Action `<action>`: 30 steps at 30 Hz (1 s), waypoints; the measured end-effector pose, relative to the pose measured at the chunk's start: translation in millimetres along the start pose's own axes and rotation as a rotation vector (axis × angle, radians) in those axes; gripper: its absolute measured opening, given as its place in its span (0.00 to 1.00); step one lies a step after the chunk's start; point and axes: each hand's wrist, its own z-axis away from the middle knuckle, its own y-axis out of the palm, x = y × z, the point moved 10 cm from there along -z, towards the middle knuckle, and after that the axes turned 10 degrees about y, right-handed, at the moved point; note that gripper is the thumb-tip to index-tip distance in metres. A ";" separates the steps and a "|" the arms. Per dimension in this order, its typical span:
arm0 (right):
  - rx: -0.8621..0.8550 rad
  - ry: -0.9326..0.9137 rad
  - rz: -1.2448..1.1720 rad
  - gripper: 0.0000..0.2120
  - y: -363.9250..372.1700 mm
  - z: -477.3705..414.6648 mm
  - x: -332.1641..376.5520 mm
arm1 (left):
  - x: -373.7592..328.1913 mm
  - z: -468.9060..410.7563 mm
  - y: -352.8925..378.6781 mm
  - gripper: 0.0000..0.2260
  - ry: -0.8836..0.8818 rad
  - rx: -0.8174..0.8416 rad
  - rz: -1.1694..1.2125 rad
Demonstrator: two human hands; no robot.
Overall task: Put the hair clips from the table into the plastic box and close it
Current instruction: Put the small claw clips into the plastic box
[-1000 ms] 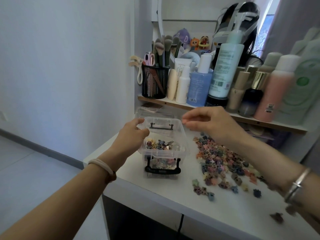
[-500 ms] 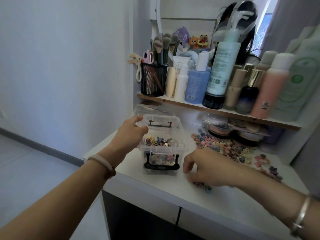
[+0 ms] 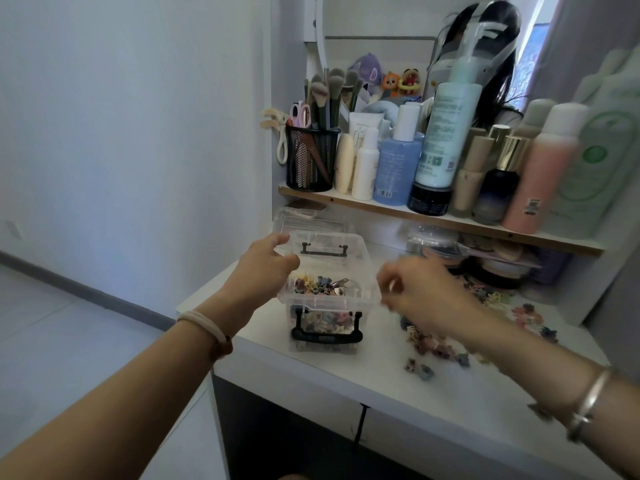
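Loading step: left hand (image 3: 265,268) grips the plastic box (image 3: 332,304) at its left rim; right hand (image 3: 420,291) is blurred beside the box's right rim, fingers curled, any pinch indiscernible; hair clips (image 3: 438,348) lie right of the box; next, probably a release over the opening.

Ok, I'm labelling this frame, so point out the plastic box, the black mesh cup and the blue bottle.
plastic box (image 3: 329,300): head view, front rim of the clear tub.
black mesh cup (image 3: 311,161): head view, middle of its mesh wall.
blue bottle (image 3: 398,168): head view, middle of its body.
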 end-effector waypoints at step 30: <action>-0.005 -0.138 -0.266 0.20 -45.1 10.8 23.9 | 1.1 7.6 2.8 0.20 -0.015 -0.048 0.012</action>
